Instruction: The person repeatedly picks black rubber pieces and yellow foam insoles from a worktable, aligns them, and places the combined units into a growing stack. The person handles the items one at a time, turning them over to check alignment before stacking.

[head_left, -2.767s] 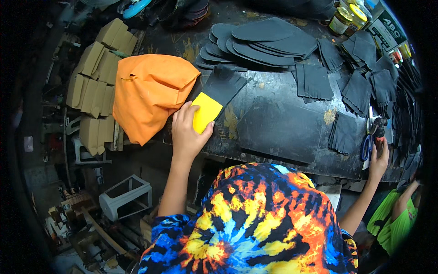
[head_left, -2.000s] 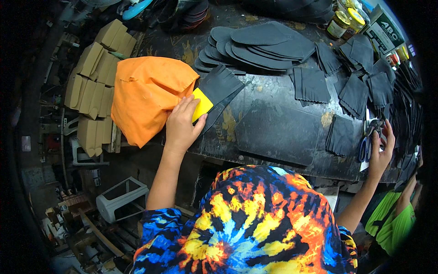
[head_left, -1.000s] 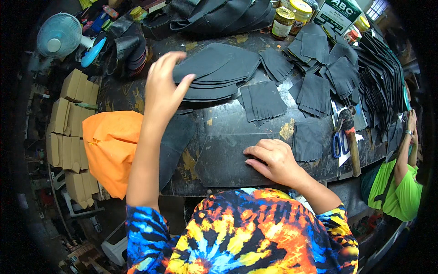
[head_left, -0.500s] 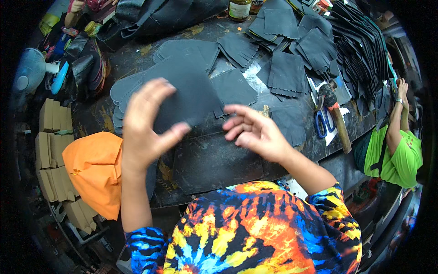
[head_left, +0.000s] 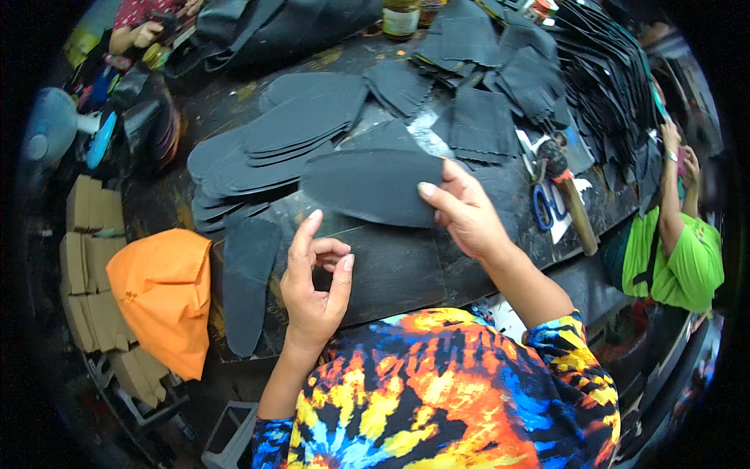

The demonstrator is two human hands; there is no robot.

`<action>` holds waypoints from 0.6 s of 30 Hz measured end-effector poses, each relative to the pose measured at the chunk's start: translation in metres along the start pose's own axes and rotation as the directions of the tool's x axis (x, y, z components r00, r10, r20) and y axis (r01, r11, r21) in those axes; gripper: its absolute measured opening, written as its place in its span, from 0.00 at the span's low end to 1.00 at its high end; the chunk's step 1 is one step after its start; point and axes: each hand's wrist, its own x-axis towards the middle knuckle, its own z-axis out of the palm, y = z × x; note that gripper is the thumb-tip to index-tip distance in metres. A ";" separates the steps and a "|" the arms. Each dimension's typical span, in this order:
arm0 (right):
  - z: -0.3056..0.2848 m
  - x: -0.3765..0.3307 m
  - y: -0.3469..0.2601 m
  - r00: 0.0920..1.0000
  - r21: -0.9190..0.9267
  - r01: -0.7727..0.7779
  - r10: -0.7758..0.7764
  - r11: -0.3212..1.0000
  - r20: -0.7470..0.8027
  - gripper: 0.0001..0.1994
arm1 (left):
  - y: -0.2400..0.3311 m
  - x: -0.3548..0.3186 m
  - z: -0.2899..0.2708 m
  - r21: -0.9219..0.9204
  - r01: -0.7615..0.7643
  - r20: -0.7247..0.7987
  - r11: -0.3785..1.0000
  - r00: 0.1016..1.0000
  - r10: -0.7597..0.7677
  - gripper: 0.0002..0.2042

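My right hand (head_left: 467,205) pinches the right end of a flat black insole-shaped piece (head_left: 367,186) between thumb and fingers, holding it above the table. Just below its left end, my left hand (head_left: 314,277) is open and empty, index finger raised, the others curled toward the thumb. Left of that hand, a similar long black piece (head_left: 248,289) lies by the table's near edge. Behind the held piece sit fanned stacks of rounded black pieces (head_left: 293,125). A dark flat board (head_left: 383,270) lies beneath my hands.
On the right are a hammer (head_left: 576,205), blue-handled scissors (head_left: 542,208) and bundles of black scalloped pieces (head_left: 478,125). A jar (head_left: 401,19) stands at the back. An orange cloth (head_left: 164,297) hangs left, near cardboard boxes (head_left: 86,293). A person in green (head_left: 680,262) works at right.
The right hand has taken hold of a black piece and raised it. My left hand has moved down and right. The large blurred black sheet no longer covers the stacks.
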 end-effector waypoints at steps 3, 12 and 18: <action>-0.003 -0.003 0.000 1.000 -0.030 -0.023 0.023 0.999 0.008 0.18 | -0.001 -0.004 0.017 -0.099 0.070 0.063 0.993 0.996 -0.064 0.30; -0.028 -0.003 -0.013 1.000 0.304 0.006 -0.008 0.953 0.005 0.20 | 0.007 0.018 0.028 -0.263 0.171 0.164 0.950 0.978 -0.131 0.28; -0.038 -0.004 -0.008 1.000 0.367 0.011 -0.015 0.930 0.007 0.18 | 0.011 0.029 0.037 -0.291 0.192 0.195 0.937 0.971 -0.138 0.29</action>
